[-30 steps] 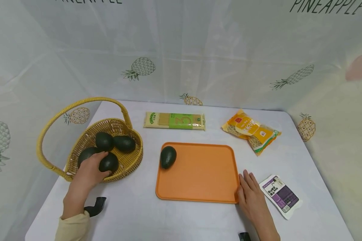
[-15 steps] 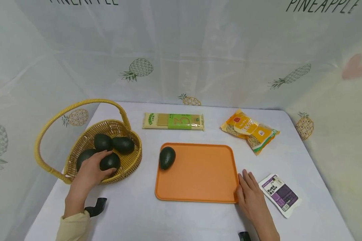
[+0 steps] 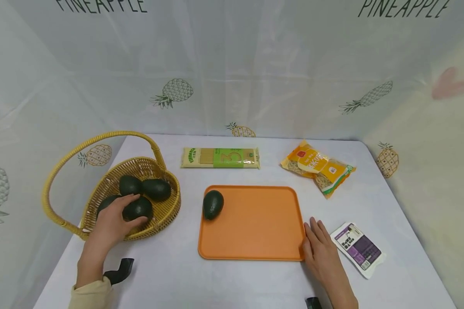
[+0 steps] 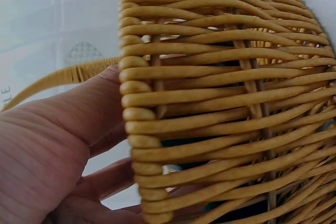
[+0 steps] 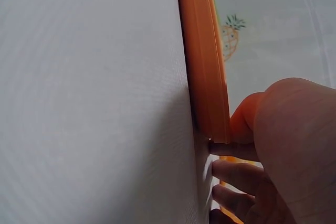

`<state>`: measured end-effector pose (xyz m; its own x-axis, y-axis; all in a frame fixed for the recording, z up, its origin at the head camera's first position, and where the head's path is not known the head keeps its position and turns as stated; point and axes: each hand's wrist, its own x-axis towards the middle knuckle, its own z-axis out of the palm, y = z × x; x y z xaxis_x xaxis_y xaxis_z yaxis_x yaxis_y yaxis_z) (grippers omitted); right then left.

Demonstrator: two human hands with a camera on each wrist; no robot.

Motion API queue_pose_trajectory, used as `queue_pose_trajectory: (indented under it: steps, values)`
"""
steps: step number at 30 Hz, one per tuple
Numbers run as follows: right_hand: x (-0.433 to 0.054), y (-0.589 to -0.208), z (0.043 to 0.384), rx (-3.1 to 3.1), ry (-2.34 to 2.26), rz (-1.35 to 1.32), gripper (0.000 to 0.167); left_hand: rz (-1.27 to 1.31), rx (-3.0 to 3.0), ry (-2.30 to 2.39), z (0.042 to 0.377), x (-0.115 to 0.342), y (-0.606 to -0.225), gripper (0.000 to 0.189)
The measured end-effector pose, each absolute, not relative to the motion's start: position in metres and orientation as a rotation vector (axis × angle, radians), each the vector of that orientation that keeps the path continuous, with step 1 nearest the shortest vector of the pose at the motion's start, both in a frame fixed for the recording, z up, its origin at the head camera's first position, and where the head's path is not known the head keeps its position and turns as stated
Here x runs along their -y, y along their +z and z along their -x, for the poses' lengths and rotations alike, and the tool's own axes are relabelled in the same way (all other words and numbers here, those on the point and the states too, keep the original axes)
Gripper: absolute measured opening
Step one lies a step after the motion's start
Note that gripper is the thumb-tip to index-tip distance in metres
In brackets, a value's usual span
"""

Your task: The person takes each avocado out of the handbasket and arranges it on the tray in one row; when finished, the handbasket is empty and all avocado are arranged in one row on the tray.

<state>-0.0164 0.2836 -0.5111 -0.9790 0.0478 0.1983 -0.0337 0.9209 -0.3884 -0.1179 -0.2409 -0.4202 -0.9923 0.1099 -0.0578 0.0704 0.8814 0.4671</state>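
My left hand (image 3: 110, 225) reaches over the near rim of a yellow wicker basket (image 3: 163, 211). Its thumb and fingers curl round a dark green avocado (image 3: 140, 208) inside. Several more avocados lie there, one partly hidden by the hand. In the left wrist view the woven basket wall (image 4: 210, 82) hides most of the fingertips. One avocado (image 3: 213, 204) rests at the left edge of an orange tray (image 3: 251, 223). My right hand (image 3: 325, 255) lies with straight fingers against the tray's right edge; the right wrist view shows the thumb at the tray corner (image 5: 210, 93).
A green-labelled noodle pack (image 3: 220, 158) lies behind the tray. To its right is an orange bag (image 3: 319, 167), and a white and purple packet (image 3: 358, 249) sits beside my right hand. The basket's tall handle (image 3: 54, 171) arches up at the left.
The left hand keeps its hold on the avocado in the basket, which has shifted only slightly. The right hand stays at the tray. The head view has moved a little.
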Motion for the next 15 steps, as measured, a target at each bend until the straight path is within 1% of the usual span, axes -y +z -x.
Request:
queue_pose_trajectory:
  steps: [15]
  values:
    - [-0.2847, -0.5119, 0.0168, 2.877, 0.582, 0.007, 0.045, -0.156, -3.017, 0.800, 0.1130, 0.2374, -0.4126, 0.076]
